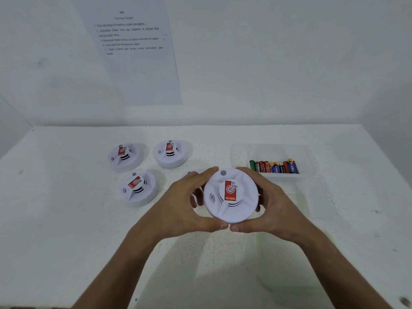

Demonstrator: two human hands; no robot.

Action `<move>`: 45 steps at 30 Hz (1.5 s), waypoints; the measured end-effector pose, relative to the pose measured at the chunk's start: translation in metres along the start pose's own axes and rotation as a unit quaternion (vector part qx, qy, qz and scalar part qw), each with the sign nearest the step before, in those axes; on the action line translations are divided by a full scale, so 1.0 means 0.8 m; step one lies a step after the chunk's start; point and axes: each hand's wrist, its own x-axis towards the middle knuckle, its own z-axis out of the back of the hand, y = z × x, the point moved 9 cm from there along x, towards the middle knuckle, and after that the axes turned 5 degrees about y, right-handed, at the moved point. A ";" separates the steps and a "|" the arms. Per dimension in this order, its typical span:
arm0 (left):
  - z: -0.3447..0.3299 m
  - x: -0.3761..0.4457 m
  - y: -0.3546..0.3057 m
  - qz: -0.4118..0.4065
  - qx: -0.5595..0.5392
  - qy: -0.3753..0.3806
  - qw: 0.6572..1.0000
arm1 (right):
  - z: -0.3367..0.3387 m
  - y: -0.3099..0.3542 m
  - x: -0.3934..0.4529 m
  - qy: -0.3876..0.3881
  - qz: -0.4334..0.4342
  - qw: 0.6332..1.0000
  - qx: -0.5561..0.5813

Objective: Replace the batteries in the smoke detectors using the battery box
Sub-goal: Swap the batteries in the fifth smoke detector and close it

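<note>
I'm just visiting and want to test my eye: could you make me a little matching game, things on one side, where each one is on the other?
Things:
1. held smoke detector
2. batteries
3. instruction sheet
4. three spare detectors

Places:
A. on the wall
B. on the table, left of the hands
C. in the clear box at the right
D. between the left hand and right hand

Pairs: 1-D, 2-C, 3-A, 4-B
</note>
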 end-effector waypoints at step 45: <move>-0.001 0.011 0.009 0.009 -0.019 -0.008 1.000 | -0.002 -0.018 0.008 0.004 -0.028 1.000 -0.011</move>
